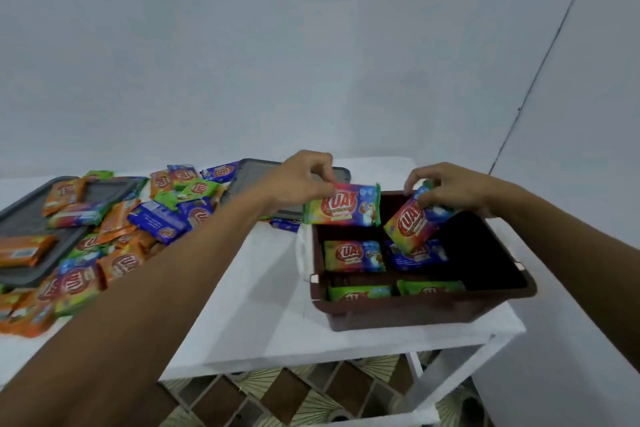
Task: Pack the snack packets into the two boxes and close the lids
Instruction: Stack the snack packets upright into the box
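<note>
A brown box (422, 312) stands open on the right of the white table, with several colourful snack packets (353, 255) lying flat inside. My left hand (301, 180) pinches the top edge of a green and red packet (343, 208) over the box's far left corner. My right hand (453, 189) holds a second, tilted packet (412, 225) just above the packets inside the box. A heap of loose orange, blue and green packets (114, 232) covers the left of the table.
Two grey lids lie on the table: one (20, 218) at the far left under some packets, one (249, 177) behind my left hand. The table's front edge (311, 354) runs close below the box. A patterned floor shows beneath.
</note>
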A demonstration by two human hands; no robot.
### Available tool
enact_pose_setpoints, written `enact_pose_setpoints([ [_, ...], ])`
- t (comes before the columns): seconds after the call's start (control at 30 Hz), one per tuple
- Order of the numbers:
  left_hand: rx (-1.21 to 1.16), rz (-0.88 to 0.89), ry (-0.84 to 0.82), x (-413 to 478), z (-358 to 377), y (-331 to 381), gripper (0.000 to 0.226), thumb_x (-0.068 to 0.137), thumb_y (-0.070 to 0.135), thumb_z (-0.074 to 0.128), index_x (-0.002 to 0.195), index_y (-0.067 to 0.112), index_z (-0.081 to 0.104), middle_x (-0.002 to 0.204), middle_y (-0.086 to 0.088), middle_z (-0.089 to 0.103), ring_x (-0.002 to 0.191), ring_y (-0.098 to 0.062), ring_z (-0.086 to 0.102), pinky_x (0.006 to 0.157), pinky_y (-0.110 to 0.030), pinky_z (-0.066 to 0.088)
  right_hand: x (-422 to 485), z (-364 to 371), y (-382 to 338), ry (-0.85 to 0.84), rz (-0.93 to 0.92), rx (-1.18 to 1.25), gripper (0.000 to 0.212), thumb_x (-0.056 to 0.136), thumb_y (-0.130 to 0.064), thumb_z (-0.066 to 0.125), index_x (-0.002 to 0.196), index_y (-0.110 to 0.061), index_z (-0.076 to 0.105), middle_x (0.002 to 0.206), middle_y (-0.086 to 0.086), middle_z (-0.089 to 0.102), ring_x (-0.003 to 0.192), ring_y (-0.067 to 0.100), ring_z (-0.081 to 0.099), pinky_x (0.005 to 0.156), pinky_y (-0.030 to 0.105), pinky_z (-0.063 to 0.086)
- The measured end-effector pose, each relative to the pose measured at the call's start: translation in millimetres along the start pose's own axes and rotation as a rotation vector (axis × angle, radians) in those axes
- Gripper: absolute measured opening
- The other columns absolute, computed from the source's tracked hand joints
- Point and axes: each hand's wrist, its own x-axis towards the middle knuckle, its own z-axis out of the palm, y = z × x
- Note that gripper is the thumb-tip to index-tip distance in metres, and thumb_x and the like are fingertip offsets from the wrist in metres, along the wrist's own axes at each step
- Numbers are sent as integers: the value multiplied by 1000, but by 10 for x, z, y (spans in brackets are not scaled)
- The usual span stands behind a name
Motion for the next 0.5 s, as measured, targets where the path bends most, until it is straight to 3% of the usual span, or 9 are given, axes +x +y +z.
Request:
enact_pose_setpoints([
  [0.1, 235, 31, -128, 186, 340, 117, 11, 83, 11, 69, 85, 7, 59, 98, -3, 67, 92, -16, 64, 70, -27, 51, 41, -38, 239, 63, -4, -143, 11, 81, -10, 70, 87, -19, 69, 99, 6, 66, 88, 22, 63, 66, 31, 56],
  [0.17, 367, 16, -200, 280, 525, 107, 11, 83, 13, 68, 87, 9, 59, 89, 3, 62, 84, -16, 59, 65, -28, 46, 63, -31, 350, 71, -40, -385, 11, 80, -16, 73, 88, -18, 66, 99, 1, 64, 91, 19, 60, 68, 26, 50],
  [0.27, 644, 4, -273, 332, 734, 17, 12, 83, 11, 64, 81, 17, 53, 78, 7, 52, 77, -18, 53, 57, -26, 36, 57, 85, 457, 44, -113, -749, 13, 82, -19, 68, 87, -20, 55, 95, 1, 62, 87, 19, 56, 68, 31, 43],
  [0.37, 1067, -26, -244, 248, 876, -19, 7, 89, 18, 56, 89, 22, 51, 89, 0, 54, 86, -27, 60, 65, -34, 38, 32, 194, 494, 180, -264, -1111, 13, 87, -26, 59, 98, -22, 55, 94, 2, 60, 89, 23, 59, 66, 31, 37],
  [0.43, 1230, -1, -207, 206, 945, -31, 16, 92, 24, 55, 107, 23, 57, 104, -5, 61, 95, -29, 63, 68, -37, 38, 59, 221, 554, 192, -351, -1159, 21, 87, -28, 58, 106, -22, 56, 99, 2, 62, 92, 24, 61, 66, 32, 43],
  [0.5, 1260, 39, -207, 202, 987, -23, 29, 91, 33, 56, 119, 23, 57, 113, -6, 62, 99, -28, 63, 67, -37, 38, 93, 202, 608, 73, -361, -1076, 21, 85, -35, 60, 103, -24, 55, 103, 1, 59, 92, 24, 58, 68, 35, 47],
])
